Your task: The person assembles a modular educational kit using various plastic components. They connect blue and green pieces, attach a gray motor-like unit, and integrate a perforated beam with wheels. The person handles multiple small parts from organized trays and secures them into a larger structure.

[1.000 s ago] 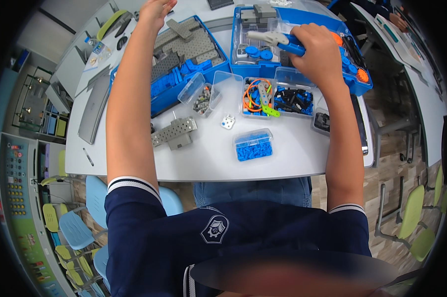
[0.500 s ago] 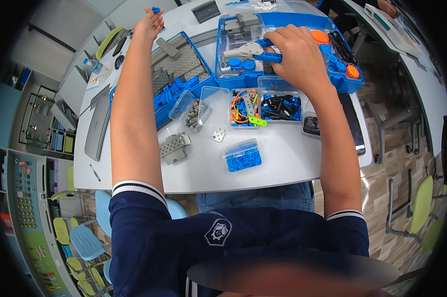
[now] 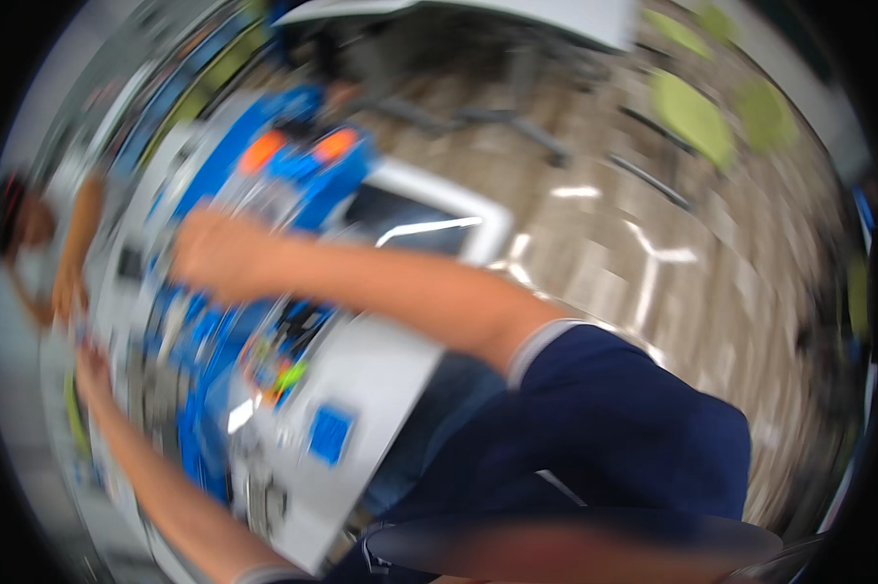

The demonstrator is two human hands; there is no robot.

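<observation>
pretty smeary view, clocking from its center. closest in, a small tub of blue bits (image 3: pixel 332 435) sits on the white table (image 3: pixel 366 389) at 7 o'clock. just past that, toward 8, there's a mixed parts bin (image 3: pixel 288 375) with a lime green piece in it. further out is the right hand (image 3: pixel 210 255) at 9, over the kit stuff; fingers look curled, but it's too blurred to tell if they're gripping anything. the blue kit box (image 3: pixel 210 173) is just beyond it toward 10, orange wheels (image 3: pixel 335 145) inside. farthest reach is the left hand (image 3: pixel 91 370), between 8 and 9, stretched out near another person's hand (image 3: pixel 69 295) at 9. can't tell whether its fingers are closed or what's between those two hands.
</observation>
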